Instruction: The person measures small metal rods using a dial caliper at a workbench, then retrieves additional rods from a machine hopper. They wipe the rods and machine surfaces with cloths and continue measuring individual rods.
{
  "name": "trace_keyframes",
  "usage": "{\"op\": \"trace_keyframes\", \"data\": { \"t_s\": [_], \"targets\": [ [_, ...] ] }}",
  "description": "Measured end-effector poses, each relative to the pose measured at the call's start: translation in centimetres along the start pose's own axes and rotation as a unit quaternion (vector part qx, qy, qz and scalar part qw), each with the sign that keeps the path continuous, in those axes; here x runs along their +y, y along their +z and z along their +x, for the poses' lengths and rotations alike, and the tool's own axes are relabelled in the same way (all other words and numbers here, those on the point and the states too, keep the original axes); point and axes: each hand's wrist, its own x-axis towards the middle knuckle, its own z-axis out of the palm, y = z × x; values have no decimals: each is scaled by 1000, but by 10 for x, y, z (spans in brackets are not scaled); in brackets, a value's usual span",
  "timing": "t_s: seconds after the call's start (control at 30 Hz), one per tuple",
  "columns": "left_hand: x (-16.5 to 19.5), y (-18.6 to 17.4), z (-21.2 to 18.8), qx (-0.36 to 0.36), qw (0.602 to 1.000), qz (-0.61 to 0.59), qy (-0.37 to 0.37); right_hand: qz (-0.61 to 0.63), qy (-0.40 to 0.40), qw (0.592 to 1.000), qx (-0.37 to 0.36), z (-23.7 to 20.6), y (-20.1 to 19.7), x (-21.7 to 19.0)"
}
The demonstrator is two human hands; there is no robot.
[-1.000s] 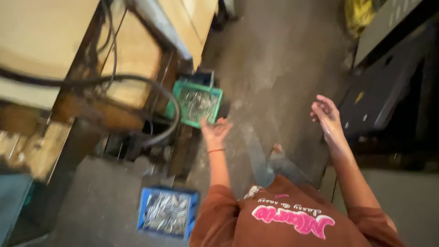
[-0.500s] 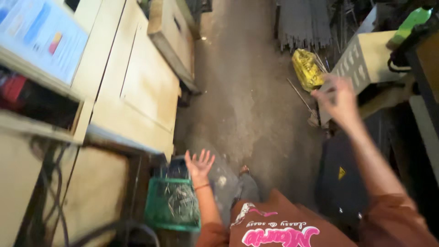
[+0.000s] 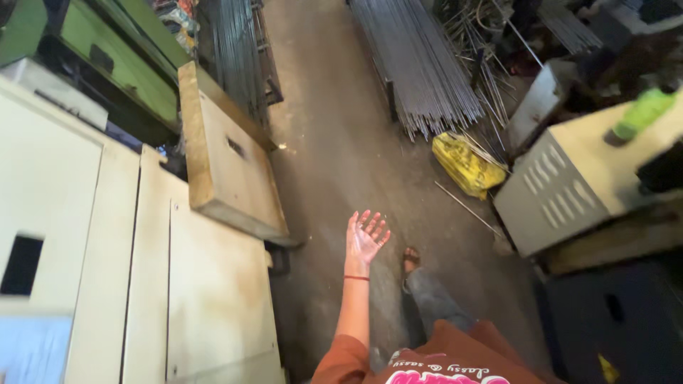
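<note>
My left hand [image 3: 366, 238] hangs in front of me over the concrete floor [image 3: 334, 149], fingers spread, palm up, holding nothing. A thin red band circles its wrist. It is beside the corner of a cream metal machine cabinet [image 3: 213, 284] on my left. My right hand is out of view. My foot [image 3: 410, 258] in a sandal steps forward just right of the hand.
A bundle of long steel rods [image 3: 420, 64] lies on the floor ahead, with a yellow bag [image 3: 466, 165] at its near end. A cream vented box [image 3: 569, 185] stands at right, a green bottle [image 3: 640, 114] on it. Green machinery [image 3: 121, 64] is at far left.
The view has swung forward along the aisle. The green and blue crates have dropped out of sight. My right hand has left the frame; my left hand stays spread.
</note>
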Motion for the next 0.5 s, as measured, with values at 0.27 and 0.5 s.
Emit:
{"op": "trace_keyframes", "data": {
  "t_s": [0.27, 0.5],
  "targets": [
    [125, 59, 174, 41, 999, 31, -2, 4, -4, 999, 40, 151, 90, -132],
    [213, 129, 297, -60, 995, 76, 35, 182, -261, 945, 73, 284, 140, -285]
  ]
}}
